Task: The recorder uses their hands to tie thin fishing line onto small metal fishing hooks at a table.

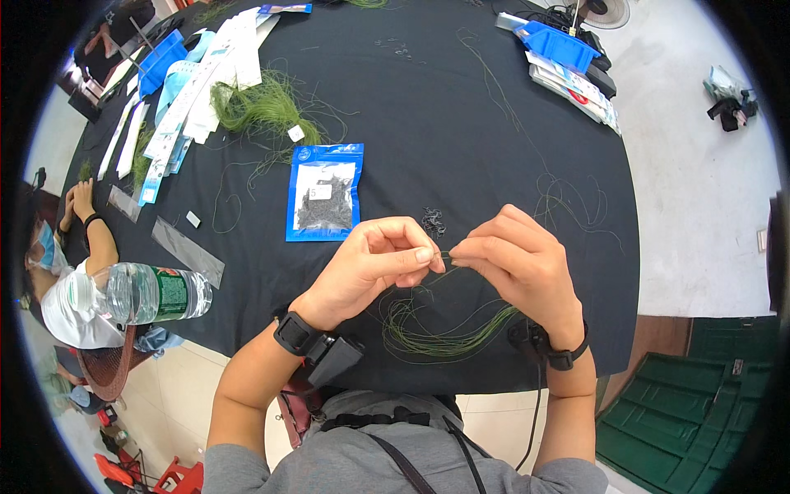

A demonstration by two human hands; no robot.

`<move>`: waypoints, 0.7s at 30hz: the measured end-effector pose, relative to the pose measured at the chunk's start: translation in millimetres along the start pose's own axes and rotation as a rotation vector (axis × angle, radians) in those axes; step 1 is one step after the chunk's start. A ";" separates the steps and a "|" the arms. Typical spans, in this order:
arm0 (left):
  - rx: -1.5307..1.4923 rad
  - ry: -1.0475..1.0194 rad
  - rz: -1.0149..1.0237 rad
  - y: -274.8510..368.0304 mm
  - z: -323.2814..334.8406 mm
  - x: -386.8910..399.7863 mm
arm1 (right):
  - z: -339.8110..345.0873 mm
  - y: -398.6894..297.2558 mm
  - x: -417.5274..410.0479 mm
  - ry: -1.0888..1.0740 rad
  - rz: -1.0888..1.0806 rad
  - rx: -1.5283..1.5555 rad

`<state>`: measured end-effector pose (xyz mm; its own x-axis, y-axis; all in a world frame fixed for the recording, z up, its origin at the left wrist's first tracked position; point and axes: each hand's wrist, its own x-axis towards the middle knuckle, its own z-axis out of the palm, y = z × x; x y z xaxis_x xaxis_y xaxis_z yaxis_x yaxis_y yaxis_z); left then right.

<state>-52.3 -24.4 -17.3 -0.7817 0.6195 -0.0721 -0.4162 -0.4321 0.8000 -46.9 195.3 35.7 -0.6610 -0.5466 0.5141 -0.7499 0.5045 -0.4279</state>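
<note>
My left hand (395, 250) and my right hand (518, 259) meet fingertip to fingertip above the black cloth, pinching thin green line between them; whether a small hook is also held cannot be told. A loose coil of green line (444, 336) lies just below, near the table's front edge. Beyond my fingers sits a small pile of dark metal pieces, seemingly fish hooks (434, 221). A blue-edged zip bag of dark small pieces (327, 204) lies flat to the left of them. Farther back rests a tangled bundle of green line (265, 108) with a white tag.
A large plastic water bottle (157, 293) and a clear plastic strip (188, 252) are at the left. Papers (185, 92) and a blue bin (162, 62) stand back left; another blue bin (558, 44) is back right. A masked person (77, 290) sits at the left edge.
</note>
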 end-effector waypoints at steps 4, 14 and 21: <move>0.166 0.124 0.145 -1.0 1.1 -0.3 | 1.9 -1.0 -1.3 0.052 0.073 -0.019; 0.442 0.283 0.415 -12.2 7.1 -0.9 | 2.7 -19.7 -0.2 0.050 0.070 -0.061; 0.568 0.229 0.371 -12.2 11.8 -4.9 | 3.0 -22.7 1.9 0.120 0.038 -0.099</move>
<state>-37.9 -14.4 -19.7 -0.9287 0.3174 0.1918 0.1536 -0.1415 0.9779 -31.2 180.8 44.2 -0.6768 -0.4450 0.5864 -0.7142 0.5899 -0.3767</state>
